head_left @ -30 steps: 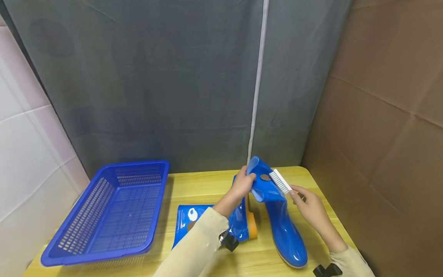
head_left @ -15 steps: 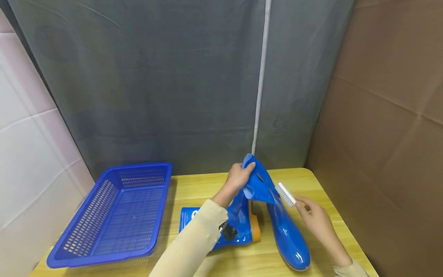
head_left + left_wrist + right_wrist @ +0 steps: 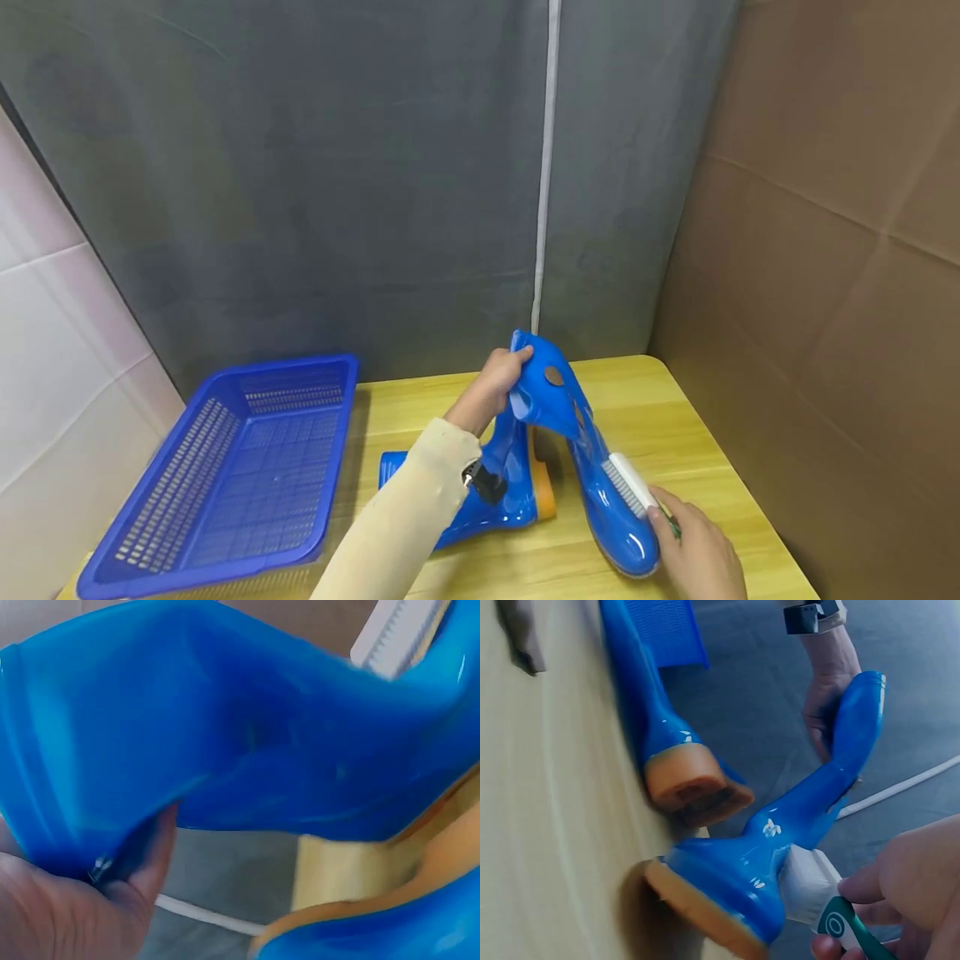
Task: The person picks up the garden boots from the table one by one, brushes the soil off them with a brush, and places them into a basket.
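Head view shows the left hand (image 3: 492,382) gripping the blue boot (image 3: 611,504) by the top of its shaft, which creases there. From that grip the long axis slants down and rightward, toe toward the person's side; brown patches (image 3: 553,376) sit just beside the hold. The right hand (image 3: 701,550) grips the brush (image 3: 632,483) by its green handle, the white head beyond the fingers, bristles against the boot's foot. Beside those fingers, the handle bears a white ringed emblem (image 3: 834,925). Below the left grip lies a second boot (image 3: 517,493).
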A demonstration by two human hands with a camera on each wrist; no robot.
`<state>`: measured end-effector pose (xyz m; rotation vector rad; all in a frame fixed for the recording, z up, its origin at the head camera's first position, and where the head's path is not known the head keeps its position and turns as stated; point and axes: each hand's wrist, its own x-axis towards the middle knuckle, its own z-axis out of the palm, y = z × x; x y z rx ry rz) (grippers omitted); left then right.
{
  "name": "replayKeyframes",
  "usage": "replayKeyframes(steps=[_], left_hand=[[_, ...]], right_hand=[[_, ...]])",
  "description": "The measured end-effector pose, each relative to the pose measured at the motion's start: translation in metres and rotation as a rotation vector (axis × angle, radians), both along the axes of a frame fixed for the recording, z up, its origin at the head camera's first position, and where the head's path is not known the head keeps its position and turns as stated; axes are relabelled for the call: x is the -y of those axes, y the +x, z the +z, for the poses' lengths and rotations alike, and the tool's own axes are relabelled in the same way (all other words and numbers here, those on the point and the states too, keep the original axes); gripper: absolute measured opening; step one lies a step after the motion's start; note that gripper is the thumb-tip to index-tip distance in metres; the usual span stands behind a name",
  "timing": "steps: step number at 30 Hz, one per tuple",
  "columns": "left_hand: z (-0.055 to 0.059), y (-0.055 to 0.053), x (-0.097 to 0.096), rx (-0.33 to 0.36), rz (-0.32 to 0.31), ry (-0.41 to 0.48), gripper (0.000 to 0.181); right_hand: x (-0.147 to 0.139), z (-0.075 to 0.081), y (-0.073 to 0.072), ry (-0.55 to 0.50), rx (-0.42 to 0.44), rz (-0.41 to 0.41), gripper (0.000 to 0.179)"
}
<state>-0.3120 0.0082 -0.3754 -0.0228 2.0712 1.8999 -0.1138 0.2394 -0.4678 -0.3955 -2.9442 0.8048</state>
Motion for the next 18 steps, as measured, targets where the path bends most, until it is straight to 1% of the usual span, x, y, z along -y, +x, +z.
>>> replayKeyframes(steps=[2, 4, 6, 8, 10, 13, 15, 16, 18], left_hand=[[-0.012, 0.002, 0.003, 0.041, -0.004, 0.053, 0.064], [-0.024, 0.006, 0.005, 0.058, -0.010, 0.077, 0.066], [-0.034, 0.011, 0.007, 0.031, -0.015, 0.068, 0.066], [-0.043, 0.015, 0.010, -0.032, -0.004, 0.030, 0.067], [-0.049, 0.020, 0.011, -0.104, 0.046, -0.025, 0.066], [-0.053, 0.024, 0.014, -0.217, 0.162, -0.120, 0.060], [-0.054, 0.026, 0.017, -0.264, 0.232, -0.163, 0.057], [-0.055, 0.027, 0.019, -0.282, 0.257, -0.179, 0.055], [-0.057, 0.028, 0.024, -0.330, 0.284, -0.196, 0.052]], right_hand=[[0.001, -0.004, 0.001, 0.015, 0.007, -0.001, 0.047], [0.001, -0.007, 0.001, 0.025, 0.019, -0.002, 0.047], [0.000, -0.009, 0.001, 0.030, 0.025, -0.004, 0.046], [0.000, -0.010, 0.001, 0.035, 0.024, -0.002, 0.046], [0.001, -0.010, 0.001, 0.040, 0.020, 0.001, 0.046], [0.001, -0.008, 0.000, 0.045, 0.014, 0.008, 0.047], [0.002, -0.006, 0.000, 0.042, 0.008, 0.009, 0.047], [0.004, -0.004, 0.000, 0.034, 0.003, 0.006, 0.047], [0.009, 0.001, 0.000, 0.000, -0.022, -0.004, 0.047]])
